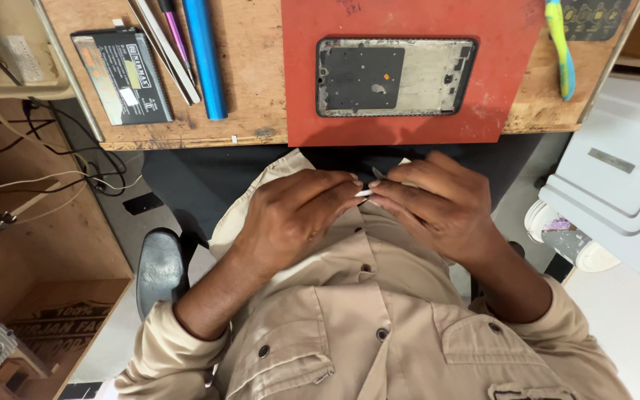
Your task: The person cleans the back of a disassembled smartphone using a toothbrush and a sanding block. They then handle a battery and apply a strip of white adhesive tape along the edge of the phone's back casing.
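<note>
Head view: both hands [368, 211] pinch a small white strip [364, 193].

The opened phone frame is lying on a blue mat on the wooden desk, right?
Not quite. In the head view the opened phone frame is lying on a red mat, not a blue one. The mat does sit on the wooden desk.
</note>
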